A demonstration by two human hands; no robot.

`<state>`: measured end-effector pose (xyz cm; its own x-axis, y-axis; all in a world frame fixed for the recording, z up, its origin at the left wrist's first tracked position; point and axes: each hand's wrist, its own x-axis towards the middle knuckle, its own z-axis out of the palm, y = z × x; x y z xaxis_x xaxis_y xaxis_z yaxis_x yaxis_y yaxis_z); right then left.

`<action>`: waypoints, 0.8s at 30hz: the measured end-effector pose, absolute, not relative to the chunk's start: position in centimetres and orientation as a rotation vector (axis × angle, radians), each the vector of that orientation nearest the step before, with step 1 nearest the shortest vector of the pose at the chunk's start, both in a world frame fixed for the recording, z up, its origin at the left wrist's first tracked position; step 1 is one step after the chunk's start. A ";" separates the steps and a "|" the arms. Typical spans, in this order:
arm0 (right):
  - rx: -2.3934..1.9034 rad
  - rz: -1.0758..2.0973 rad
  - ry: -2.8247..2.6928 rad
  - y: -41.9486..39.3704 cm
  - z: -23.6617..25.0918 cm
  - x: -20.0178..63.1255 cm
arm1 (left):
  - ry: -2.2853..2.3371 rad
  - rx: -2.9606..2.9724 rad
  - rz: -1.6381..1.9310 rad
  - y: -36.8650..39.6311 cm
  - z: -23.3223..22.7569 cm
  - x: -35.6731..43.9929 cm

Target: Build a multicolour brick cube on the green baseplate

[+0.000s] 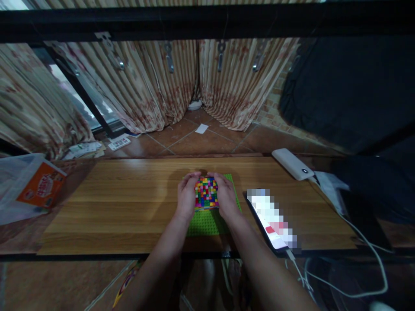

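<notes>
Between my two hands is a block of many-coloured toy bricks [206, 193], over a green studded baseplate [207, 224] on the wooden table. My left hand [188, 194] wraps the block's left side, fingers curled toward its far edge. On the opposite side my right hand [226, 194] grips it the same way. The block's top surface shows small bricks in red, yellow, blue, green and other colours. Its outer sides are mostly covered by my palms and fingers. Whether it is joined to the baseplate or only rests on it, I cannot tell.
A phone [269, 222] with a lit screen lies right of the baseplate, a cable plugged into it. Farther back sits a white power bank [292, 164], also cabled. A plastic bag with an orange label [42, 185] is at the left. The wooden table [129, 203] has a dark front edge.
</notes>
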<state>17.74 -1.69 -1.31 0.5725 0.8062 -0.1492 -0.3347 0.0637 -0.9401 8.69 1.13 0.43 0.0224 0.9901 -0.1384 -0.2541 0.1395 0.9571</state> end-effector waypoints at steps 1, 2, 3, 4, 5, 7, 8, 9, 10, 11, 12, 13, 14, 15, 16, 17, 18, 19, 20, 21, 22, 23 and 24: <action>-1.225 0.910 -0.485 -1.7 -1.4 17.8 | 1.081 0.924 1.213 1.1 0.5 8.7; -1.227 0.906 -0.490 -1.7 -1.4 17.8 | 1.083 0.925 1.211 1.1 0.5 8.7; -1.227 0.905 -0.492 -1.7 -1.4 17.8 | 1.082 0.926 1.211 1.1 0.5 8.7; -1.227 0.904 -0.492 -1.7 -1.4 17.8 | 1.080 0.925 1.211 1.1 0.5 8.7; -1.228 0.902 -0.491 -1.7 -1.4 17.8 | 1.078 0.924 1.210 1.1 0.4 8.7; -1.229 0.902 -0.489 -1.7 -1.4 17.8 | 1.076 0.917 1.204 1.2 0.4 8.7; -1.229 0.905 -0.493 -1.7 -1.4 17.8 | 1.075 0.913 1.201 1.2 0.4 8.7; -1.230 0.906 -0.496 -1.7 -1.4 17.7 | 1.075 0.908 1.199 1.2 0.4 8.7; -1.232 0.904 -0.501 -1.7 -1.3 17.7 | 1.075 0.903 1.199 1.2 0.4 8.7; -1.234 0.901 -0.506 -1.7 -1.3 17.7 | 1.077 0.899 1.203 1.2 0.4 8.7; -1.237 0.896 -0.509 -1.7 -1.3 17.7 | 1.075 0.894 1.205 1.2 0.4 8.7; -1.241 0.891 -0.511 -1.7 -1.3 17.7 | 1.072 0.888 1.204 1.2 0.3 8.7; -1.247 0.886 -0.511 -1.7 -1.4 17.7 | 1.068 0.880 1.200 1.2 0.3 8.7; -1.249 0.886 -0.514 -1.7 -1.4 17.7 | 1.062 0.873 1.194 1.2 0.3 8.7; -1.251 0.888 -0.518 -1.7 -1.5 17.7 | 1.057 0.872 1.188 1.2 0.3 8.7; -1.251 0.889 -0.522 -1.7 -1.6 17.7 | 1.054 0.877 1.183 1.2 0.3 8.7; -1.252 0.888 -0.529 -1.7 -1.6 17.8 | 1.054 0.891 1.183 1.1 0.3 8.7; -1.254 0.886 -0.540 -1.7 -1.7 17.8 | 1.058 0.910 1.188 1.2 0.3 8.7; -1.256 0.882 -0.552 -1.6 -1.7 17.8 | 1.063 0.931 1.199 1.2 0.2 8.7; -1.260 0.877 -0.566 -1.6 -1.7 17.8 | 1.073 0.957 1.216 1.2 0.2 8.8; -1.266 0.868 -0.579 -1.5 -1.6 17.8 | 1.088 0.987 1.237 1.2 0.2 8.8; -1.273 0.854 -0.589 -1.5 -1.5 17.9 | 1.108 1.018 1.266 1.3 0.1 8.9; -1.278 0.835 -0.594 -1.4 -1.3 17.9 | 1.128 1.045 1.296 1.3 0.1 8.9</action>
